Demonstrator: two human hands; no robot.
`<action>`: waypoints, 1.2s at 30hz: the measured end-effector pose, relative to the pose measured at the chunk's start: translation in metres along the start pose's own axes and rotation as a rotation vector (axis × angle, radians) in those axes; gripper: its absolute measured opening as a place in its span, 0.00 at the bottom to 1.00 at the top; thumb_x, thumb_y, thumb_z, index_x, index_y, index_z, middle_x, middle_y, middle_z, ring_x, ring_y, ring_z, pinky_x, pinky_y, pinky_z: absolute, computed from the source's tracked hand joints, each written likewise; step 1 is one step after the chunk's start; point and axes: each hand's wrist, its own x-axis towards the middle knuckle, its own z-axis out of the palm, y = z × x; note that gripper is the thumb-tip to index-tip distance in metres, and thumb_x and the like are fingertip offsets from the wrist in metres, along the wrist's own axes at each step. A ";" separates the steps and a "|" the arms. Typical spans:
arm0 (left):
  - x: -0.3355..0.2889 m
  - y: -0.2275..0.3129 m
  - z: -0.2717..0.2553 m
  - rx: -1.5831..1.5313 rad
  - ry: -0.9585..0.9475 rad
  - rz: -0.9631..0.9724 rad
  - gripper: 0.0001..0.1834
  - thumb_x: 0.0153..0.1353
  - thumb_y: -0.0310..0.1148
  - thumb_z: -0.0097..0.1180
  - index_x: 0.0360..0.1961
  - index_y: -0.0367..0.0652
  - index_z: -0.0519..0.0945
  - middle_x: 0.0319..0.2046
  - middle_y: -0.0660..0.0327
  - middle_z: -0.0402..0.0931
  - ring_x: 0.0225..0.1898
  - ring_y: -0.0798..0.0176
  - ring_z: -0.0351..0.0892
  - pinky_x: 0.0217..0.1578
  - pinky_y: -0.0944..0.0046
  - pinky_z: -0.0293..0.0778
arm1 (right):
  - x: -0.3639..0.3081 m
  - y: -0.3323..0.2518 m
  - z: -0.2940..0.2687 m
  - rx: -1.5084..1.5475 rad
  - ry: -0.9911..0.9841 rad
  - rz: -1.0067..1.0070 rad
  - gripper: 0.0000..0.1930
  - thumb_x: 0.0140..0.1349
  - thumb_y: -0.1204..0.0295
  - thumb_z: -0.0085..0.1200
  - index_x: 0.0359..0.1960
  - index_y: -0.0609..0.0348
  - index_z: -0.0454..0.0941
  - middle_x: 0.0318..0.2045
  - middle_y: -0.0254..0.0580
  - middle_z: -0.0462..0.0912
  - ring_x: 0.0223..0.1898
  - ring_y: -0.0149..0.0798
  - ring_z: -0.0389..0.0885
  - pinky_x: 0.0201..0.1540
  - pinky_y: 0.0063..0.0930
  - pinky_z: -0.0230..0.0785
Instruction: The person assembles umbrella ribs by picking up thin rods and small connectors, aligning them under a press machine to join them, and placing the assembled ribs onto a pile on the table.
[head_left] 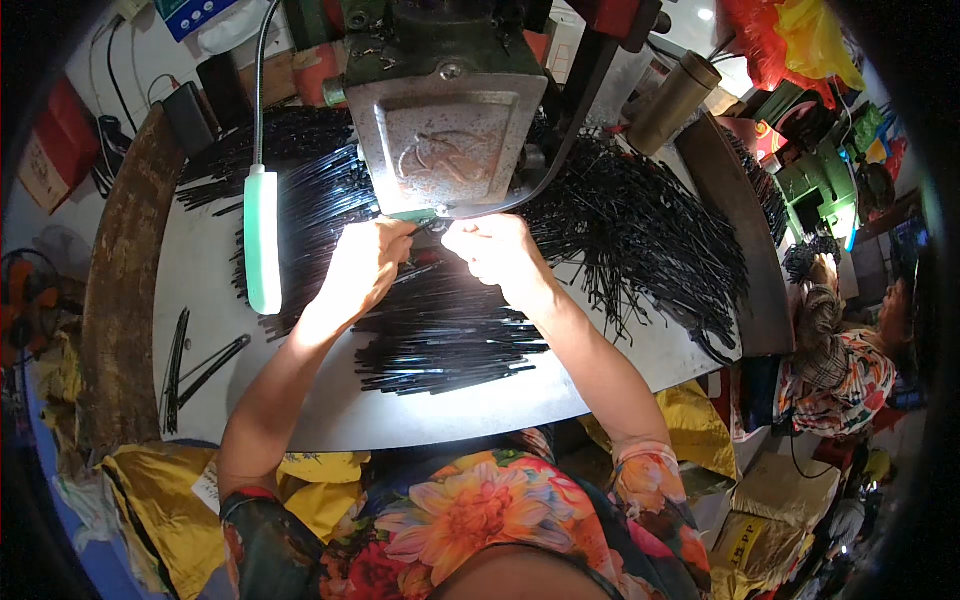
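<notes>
Below the front plate of a green press-like machine (445, 140), my two hands meet close together. My left hand (362, 262) is closed, pinching a thin black strip (425, 226) that points toward the machine. Just beside it, my right hand (497, 258) is curled shut by the machine's lower edge; what its fingers hold is hidden. Under and in front of my hands lies a pile of long thin black strips (450, 345). A larger tangled heap of black strips (650, 235) spreads to the right.
A lit lamp (262, 240) hangs left of the machine on a bendable neck. Raised brown edging (125, 280) bounds the pale tabletop (300, 400). A few loose strips (180, 370) lie at left. A bronze-coloured flask (672, 103) stands behind; another person (835, 370) works at far right.
</notes>
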 end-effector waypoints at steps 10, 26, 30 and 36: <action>-0.004 0.020 0.004 0.594 0.018 0.074 0.09 0.50 0.25 0.46 0.35 0.38 0.72 0.26 0.53 0.70 0.25 0.52 0.73 0.24 0.60 0.69 | 0.001 0.003 -0.005 0.066 -0.055 0.038 0.05 0.52 0.72 0.50 0.22 0.59 0.72 0.15 0.24 0.64 0.13 0.16 0.56 0.12 0.09 0.44; -0.027 -0.002 0.031 0.419 0.141 0.076 0.02 0.43 0.22 0.48 0.21 0.37 0.68 0.21 0.54 0.60 0.26 0.53 0.62 0.24 0.58 0.59 | -0.004 -0.001 -0.025 0.109 0.195 0.014 0.06 0.52 0.73 0.51 0.27 0.66 0.72 0.16 0.34 0.71 0.15 0.24 0.69 0.14 0.14 0.61; -0.025 0.003 0.032 0.534 0.137 0.151 0.05 0.43 0.24 0.50 0.25 0.38 0.72 0.23 0.55 0.63 0.26 0.55 0.63 0.24 0.59 0.59 | -0.006 0.006 -0.020 0.256 0.225 0.036 0.08 0.54 0.76 0.48 0.32 0.70 0.70 0.25 0.44 0.74 0.27 0.34 0.76 0.30 0.23 0.73; -0.027 -0.003 0.038 0.627 0.191 0.241 0.07 0.44 0.26 0.52 0.28 0.42 0.74 0.25 0.57 0.64 0.28 0.58 0.63 0.26 0.61 0.58 | -0.009 0.020 -0.022 0.096 0.103 -0.115 0.10 0.53 0.80 0.47 0.34 0.77 0.67 0.33 0.56 0.75 0.37 0.43 0.76 0.43 0.28 0.72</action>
